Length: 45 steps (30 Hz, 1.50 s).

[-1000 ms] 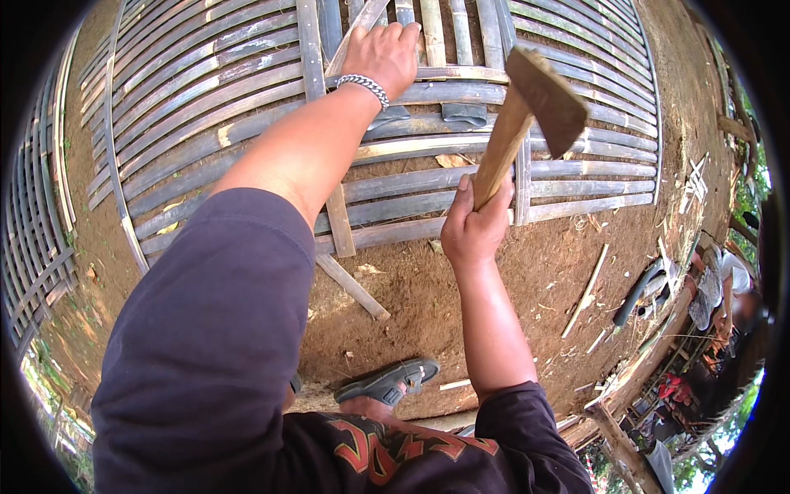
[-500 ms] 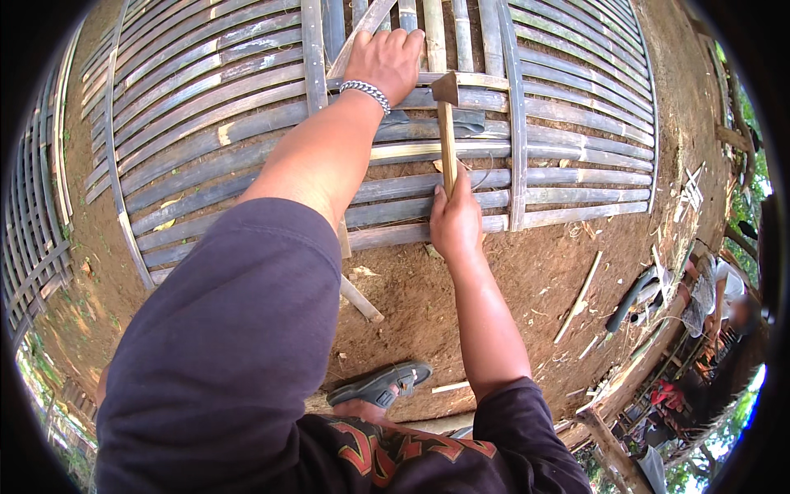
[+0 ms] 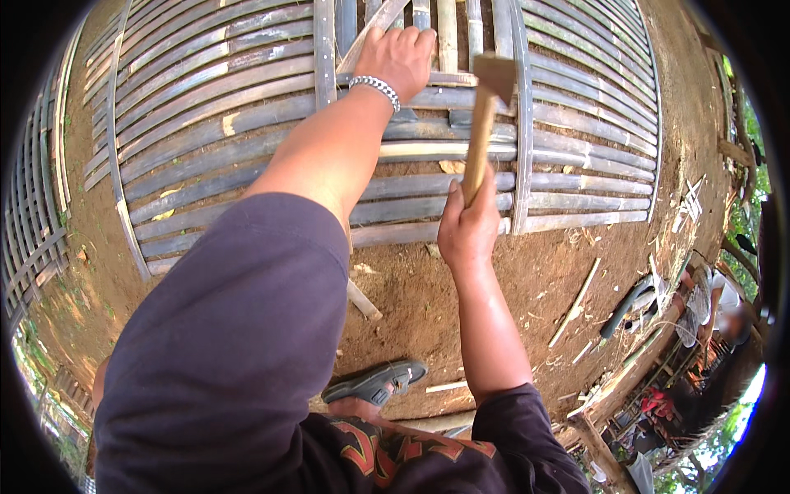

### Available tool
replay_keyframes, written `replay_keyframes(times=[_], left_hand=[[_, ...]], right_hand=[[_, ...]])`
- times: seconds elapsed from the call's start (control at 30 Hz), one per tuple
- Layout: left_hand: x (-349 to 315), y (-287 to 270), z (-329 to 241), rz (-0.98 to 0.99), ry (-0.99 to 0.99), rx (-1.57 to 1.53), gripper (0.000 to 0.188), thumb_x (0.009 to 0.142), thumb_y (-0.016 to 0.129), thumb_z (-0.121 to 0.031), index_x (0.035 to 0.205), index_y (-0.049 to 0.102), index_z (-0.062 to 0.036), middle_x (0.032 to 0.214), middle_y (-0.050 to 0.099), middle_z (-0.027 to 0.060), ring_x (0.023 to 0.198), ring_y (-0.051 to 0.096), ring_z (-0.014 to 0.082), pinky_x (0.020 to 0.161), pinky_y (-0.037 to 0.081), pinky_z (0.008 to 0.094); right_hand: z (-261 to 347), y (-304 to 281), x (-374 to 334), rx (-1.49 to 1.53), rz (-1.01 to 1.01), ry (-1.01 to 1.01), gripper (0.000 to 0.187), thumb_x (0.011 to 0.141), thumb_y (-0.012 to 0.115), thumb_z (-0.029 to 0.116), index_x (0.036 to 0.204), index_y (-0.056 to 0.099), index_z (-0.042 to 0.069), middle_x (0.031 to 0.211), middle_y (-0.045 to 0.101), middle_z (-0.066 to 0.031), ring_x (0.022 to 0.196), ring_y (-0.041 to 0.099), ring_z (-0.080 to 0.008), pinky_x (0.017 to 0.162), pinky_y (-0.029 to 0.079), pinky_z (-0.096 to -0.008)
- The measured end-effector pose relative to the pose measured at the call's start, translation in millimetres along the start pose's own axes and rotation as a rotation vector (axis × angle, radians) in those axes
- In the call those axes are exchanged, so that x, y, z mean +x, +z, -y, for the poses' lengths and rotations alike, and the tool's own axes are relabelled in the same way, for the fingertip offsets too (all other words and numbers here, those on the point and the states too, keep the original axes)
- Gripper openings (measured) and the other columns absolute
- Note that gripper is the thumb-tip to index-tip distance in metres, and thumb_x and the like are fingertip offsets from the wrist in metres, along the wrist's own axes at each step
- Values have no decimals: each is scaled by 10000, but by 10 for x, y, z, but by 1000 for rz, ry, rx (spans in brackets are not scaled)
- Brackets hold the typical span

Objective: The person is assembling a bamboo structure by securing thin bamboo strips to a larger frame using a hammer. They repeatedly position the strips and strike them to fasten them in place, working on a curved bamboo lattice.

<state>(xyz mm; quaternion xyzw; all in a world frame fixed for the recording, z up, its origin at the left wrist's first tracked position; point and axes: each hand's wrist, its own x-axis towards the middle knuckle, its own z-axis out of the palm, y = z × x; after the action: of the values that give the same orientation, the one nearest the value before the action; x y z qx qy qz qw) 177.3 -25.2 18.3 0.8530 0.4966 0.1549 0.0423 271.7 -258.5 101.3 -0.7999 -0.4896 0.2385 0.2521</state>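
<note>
A rusty-headed hatchet (image 3: 480, 152) with a pale wooden handle is in my right hand (image 3: 471, 222), which is closed round the lower handle. Its head is up over the bamboo slat panel (image 3: 444, 185), near the right upright strip (image 3: 523, 123). My left hand (image 3: 398, 59), with a chain bracelet at the wrist, reaches to the far part of the panel. Its fingers are curled down at a crosswise slat, beside a slanting bamboo strip (image 3: 374, 33). Whatever they may hold is hidden beneath the knuckles.
Another slatted panel (image 3: 33, 222) stands at the far left. Bamboo offcuts (image 3: 576, 303) lie on the dirt to the right, near a dark tube-like piece (image 3: 625, 306). Another person (image 3: 724, 305) is at the right edge. My sandalled foot (image 3: 377, 384) is below.
My right hand has lifted the hatchet and shifted it slightly right, away from the slats. My left hand stays at the same place on the panel, while the view has moved a little.
</note>
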Motion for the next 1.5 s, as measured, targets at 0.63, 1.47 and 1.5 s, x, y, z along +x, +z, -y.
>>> replay_keyframes(times=[0.63, 1.47, 1.5], left_hand=[[-22, -49, -48, 43, -15, -74, 205, 994, 455, -179, 1114, 614, -130, 1014, 694, 58, 976, 670, 196, 920, 409, 408], [-9, -83, -46, 37, -44, -114, 150, 957, 502, -155, 1043, 616, -109, 937, 702, 72, 909, 687, 245, 872, 428, 428], [-21, -77, -48, 41, -47, -120, 149, 956, 502, -154, 1042, 614, -109, 934, 702, 73, 909, 686, 246, 871, 426, 430]], right_hand=[[-250, 69, -14, -201, 110, 96, 419, 987, 595, 126, 1378, 455, 67, 956, 675, -297, 894, 673, -506, 727, 539, -550], [-116, -118, 37, 314, -157, -101, 157, 1017, 566, 105, 1077, 491, -19, 737, 601, -117, 632, 618, -248, 642, 519, -353], [-179, -138, 23, 558, -192, -298, 125, 1013, 558, 83, 1062, 499, -16, 716, 569, -85, 604, 578, -218, 641, 493, -319]])
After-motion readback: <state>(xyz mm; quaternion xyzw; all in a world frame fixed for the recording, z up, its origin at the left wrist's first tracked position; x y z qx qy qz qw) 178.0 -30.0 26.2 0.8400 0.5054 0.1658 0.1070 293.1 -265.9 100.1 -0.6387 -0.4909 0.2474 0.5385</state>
